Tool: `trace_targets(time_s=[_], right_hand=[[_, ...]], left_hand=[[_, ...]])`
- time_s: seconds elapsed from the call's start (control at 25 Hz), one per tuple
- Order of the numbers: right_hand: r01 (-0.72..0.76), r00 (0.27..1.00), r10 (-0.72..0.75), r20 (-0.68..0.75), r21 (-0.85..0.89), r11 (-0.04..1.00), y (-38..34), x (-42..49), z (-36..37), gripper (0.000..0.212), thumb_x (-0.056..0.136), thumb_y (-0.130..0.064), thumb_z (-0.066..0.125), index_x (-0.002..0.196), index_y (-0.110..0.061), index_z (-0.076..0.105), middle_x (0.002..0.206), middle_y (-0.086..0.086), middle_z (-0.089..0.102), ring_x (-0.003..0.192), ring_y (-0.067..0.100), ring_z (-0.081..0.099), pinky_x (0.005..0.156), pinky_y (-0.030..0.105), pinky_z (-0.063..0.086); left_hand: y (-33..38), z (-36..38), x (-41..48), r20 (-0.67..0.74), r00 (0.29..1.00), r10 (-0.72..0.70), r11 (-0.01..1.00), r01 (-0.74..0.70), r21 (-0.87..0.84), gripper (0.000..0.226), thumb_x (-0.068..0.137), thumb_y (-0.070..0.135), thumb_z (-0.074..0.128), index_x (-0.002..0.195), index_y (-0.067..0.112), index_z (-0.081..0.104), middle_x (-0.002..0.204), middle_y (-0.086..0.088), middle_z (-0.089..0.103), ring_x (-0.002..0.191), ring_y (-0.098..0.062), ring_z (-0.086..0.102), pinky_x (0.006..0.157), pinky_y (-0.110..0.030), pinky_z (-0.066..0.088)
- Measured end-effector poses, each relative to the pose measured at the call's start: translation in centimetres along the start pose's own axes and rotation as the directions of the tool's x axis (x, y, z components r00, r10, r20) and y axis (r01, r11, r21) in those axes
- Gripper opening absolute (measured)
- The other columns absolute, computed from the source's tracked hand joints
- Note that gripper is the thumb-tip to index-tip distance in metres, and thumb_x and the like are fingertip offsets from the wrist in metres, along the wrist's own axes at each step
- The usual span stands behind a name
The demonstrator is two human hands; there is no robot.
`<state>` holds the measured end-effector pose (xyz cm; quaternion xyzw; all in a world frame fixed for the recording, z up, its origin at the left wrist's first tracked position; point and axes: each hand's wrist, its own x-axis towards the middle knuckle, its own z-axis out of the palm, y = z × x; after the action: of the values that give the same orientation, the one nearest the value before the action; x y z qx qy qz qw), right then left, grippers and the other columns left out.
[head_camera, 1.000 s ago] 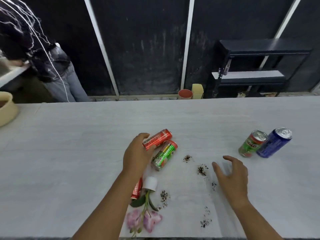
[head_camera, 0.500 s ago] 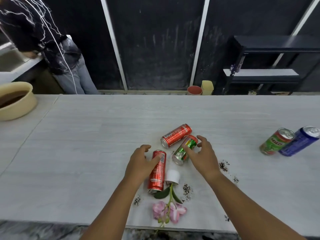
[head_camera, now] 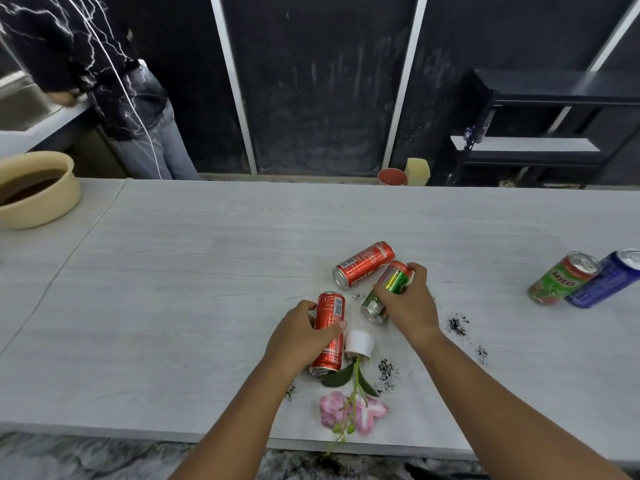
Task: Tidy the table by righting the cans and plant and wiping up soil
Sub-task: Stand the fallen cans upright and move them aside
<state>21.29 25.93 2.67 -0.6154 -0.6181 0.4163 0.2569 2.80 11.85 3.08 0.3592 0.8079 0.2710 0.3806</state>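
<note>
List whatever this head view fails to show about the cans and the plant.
Head view:
- green can: label mostly covered by the right hand.
- near red can: its middle hidden under the left hand.
- blue can: top cut by the right edge; print too small to read.
- white pot: inside not visible, so any soil left in it cannot be told.

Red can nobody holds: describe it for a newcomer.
On the long pale table, find the fallen cans beyond the tipped white pot. The far red can lies on its side, farthest from you. Unlike the near red can in the left hand and the green can in the right hand, no hand holds it.
</note>
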Motion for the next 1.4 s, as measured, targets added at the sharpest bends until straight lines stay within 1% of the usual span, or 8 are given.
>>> trace_targets(time_s=[0.12,0.36,0.52,0.6,0.72,1.0,1.2,1.4], right_hand=[[0.094,0.995,-0.091,-0.039,0.068,0.993,0.3,-1.0,-0.4,0.082,0.085,-0.039,0.085,0.147,-0.051,0.033,0.110,-0.014,0.064,0.087,0.004,0.070,0.059,0.022,0.051],[0.198,0.980,-0.196,-0.031,0.149,0.969,1.3,-2.8,-1.0,0.084,0.088,-0.033,0.087,0.146,-0.062,0.034,0.120,-0.017,0.059,0.090,0.009,0.074,0.061,0.023,0.061],[0.240,0.971,-0.239,-0.027,0.180,0.954,1.5,-3.6,-1.5,0.086,0.087,-0.033,0.088,0.135,-0.076,0.031,0.122,-0.022,0.058,0.096,0.009,0.072,0.066,0.025,0.062],[0.244,0.969,-0.244,-0.028,0.190,0.951,1.7,-3.9,-1.6,0.086,0.088,-0.033,0.088,0.135,-0.076,0.031,0.122,-0.024,0.057,0.097,0.009,0.072,0.065,0.024,0.062],[0.255,0.967,-0.254,-0.030,0.201,0.946,2.1,-4.1,-1.7,0.085,0.088,-0.031,0.088,0.137,-0.073,0.033,0.124,-0.024,0.058,0.098,0.007,0.072,0.065,0.023,0.063],[0.252,0.966,-0.258,-0.004,0.234,0.939,2.6,-4.5,-1.7,0.085,0.088,-0.028,0.087,0.145,-0.066,0.036,0.127,-0.023,0.057,0.101,-0.006,0.068,0.067,0.020,0.062],[0.240,0.969,-0.249,0.003,0.259,0.936,3.1,-4.8,-1.5,0.089,0.088,-0.025,0.087,0.149,-0.064,0.035,0.129,-0.024,0.058,0.104,-0.004,0.069,0.073,0.027,0.064],[0.193,0.978,-0.208,0.013,0.314,0.929,3.2,-5.2,-1.3,0.093,0.088,-0.022,0.087,0.148,-0.067,0.033,0.132,-0.032,0.055,0.109,-0.012,0.064,0.076,0.015,0.060]], left_hand=[[-0.3,0.1,-0.7,0.004,1.000,-0.016,0.998,0.016,0.055,0.097,0.078,0.074,0.081,0.156,0.030,0.043,0.146,0.002,0.064,0.115,-0.017,0.071,0.099,-0.040,0.060],[-0.7,0.6,-1.9,-0.046,0.997,-0.055,0.994,0.059,0.093,0.082,0.080,0.074,0.079,0.143,0.027,0.056,0.129,0.005,0.070,0.106,-0.014,0.072,0.094,-0.037,0.062],[-0.8,0.3,-2.3,-0.117,0.992,-0.042,0.996,0.051,0.076,0.072,0.082,0.063,0.084,0.138,0.027,0.058,0.123,0.005,0.069,0.097,-0.011,0.071,0.080,-0.029,0.059],[-1.1,-0.1,-2.3,-0.136,0.990,-0.026,0.999,0.030,0.026,0.068,0.081,0.059,0.087,0.135,0.029,0.058,0.119,0.005,0.068,0.092,-0.011,0.071,0.074,-0.030,0.061],[-1.6,-0.9,-2.3,-0.198,0.980,0.016,0.999,-0.026,-0.048,0.065,0.077,0.054,0.091,0.128,0.033,0.055,0.114,0.006,0.065,0.090,-0.012,0.072,0.076,-0.037,0.065],[-0.6,-2.4,-2.5,-0.356,0.930,0.092,0.956,-0.182,-0.229,0.081,0.070,0.047,0.099,0.126,0.047,0.040,0.114,0.009,0.064,0.092,-0.012,0.072,0.065,-0.022,0.055],[-0.1,-1.6,-2.3,-0.369,0.913,0.173,0.899,-0.299,-0.318,0.086,0.068,0.034,0.102,0.130,0.051,0.045,0.126,0.013,0.063,0.109,-0.011,0.070,0.080,-0.017,0.058],[0.8,0.3,-1.8,-0.335,0.918,0.211,0.863,-0.336,-0.378,0.068,0.076,0.038,0.098,0.127,0.053,0.056,0.130,0.025,0.064,0.119,-0.006,0.065,0.080,-0.013,0.055]])
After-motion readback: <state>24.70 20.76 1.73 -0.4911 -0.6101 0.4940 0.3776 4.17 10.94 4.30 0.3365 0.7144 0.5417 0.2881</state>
